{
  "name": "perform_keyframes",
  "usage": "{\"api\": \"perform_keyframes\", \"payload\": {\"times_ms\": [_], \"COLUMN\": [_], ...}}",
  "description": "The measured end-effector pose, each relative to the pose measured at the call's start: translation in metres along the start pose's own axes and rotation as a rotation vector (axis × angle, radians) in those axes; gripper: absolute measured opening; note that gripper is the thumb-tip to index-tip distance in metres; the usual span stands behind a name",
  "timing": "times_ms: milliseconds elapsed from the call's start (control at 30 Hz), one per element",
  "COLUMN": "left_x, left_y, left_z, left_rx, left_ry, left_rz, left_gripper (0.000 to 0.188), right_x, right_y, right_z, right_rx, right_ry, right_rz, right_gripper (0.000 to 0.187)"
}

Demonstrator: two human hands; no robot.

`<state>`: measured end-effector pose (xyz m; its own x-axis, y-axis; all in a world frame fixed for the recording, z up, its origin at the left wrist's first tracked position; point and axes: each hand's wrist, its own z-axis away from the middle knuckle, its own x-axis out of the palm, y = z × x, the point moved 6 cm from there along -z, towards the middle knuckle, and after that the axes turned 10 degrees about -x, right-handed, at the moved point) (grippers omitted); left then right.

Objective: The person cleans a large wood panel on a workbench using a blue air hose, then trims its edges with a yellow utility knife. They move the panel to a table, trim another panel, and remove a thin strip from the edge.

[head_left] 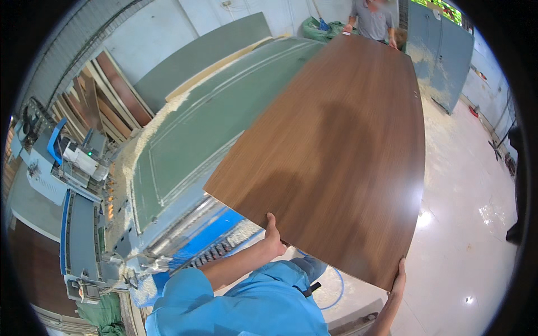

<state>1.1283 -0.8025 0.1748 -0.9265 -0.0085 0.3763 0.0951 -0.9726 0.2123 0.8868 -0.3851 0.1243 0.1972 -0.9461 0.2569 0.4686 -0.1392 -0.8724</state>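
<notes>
A large brown wood-grain board [336, 151] stretches away from me, held up flat at its near edge by both my hands. My left hand [273, 238] grips that edge left of its middle, thumb on top and fingers hidden beneath. At the near right corner my right hand [399, 277] is closed on the board, its fingers mostly underneath. A co-worker [374, 21] in a grey shirt has both hands at the far end of the board. The board's left part overlaps the green bed [224, 117] of a machine.
On the left stands the machine's gantry with a white spindle motor [84, 158] and a blue hose. Sawdust [159, 119] lines the bed's edge. Offcut panels [92, 101] lean behind it. A grey cabinet [440, 53] stands far right, and a blue hose [338, 288] lies on the floor.
</notes>
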Motion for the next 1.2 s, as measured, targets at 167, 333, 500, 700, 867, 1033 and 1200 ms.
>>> {"api": "perform_keyframes", "payload": {"times_ms": [167, 333, 500, 700, 867, 1033, 1200], "left_x": [0.098, 0.12, 0.188, 0.271, 0.381, 0.526, 0.532], "left_y": [-0.106, -0.186, -0.26, -0.389, -0.512, -0.649, -0.71], "left_z": [-0.047, -0.077, -0.14, -0.171, -0.136, -0.153, -0.175], "left_rx": [-0.083, -0.089, -0.057, -0.027, -0.145, -0.072, -0.095], "left_ry": [-0.268, 0.065, 0.234, 0.265, 0.05, 0.032, -0.134], "left_rz": [0.031, 0.038, -0.132, -0.013, 0.275, 0.194, 0.288], "left_gripper": [0.085, 0.081, 0.083, 0.086, 0.088, 0.09, 0.09], "right_x": [-0.089, -0.171, -0.235, -0.393, -0.504, -0.617, -0.66], "right_y": [-0.043, -0.07, -0.137, -0.192, -0.275, -0.389, -0.428], "right_z": [-0.105, -0.207, -0.299, -0.395, -0.452, -0.509, -0.495], "right_rx": [-0.066, 0.097, 0.041, 0.089, 0.137, 0.028, -0.079], "right_ry": [-0.031, -0.137, -0.183, -0.283, -0.197, -0.126, -0.093], "right_rz": [0.517, 0.647, 0.763, 0.768, 0.744, 0.784, 0.829], "right_gripper": [0.051, 0.084, 0.104, 0.108, 0.093, 0.084, 0.079]}}
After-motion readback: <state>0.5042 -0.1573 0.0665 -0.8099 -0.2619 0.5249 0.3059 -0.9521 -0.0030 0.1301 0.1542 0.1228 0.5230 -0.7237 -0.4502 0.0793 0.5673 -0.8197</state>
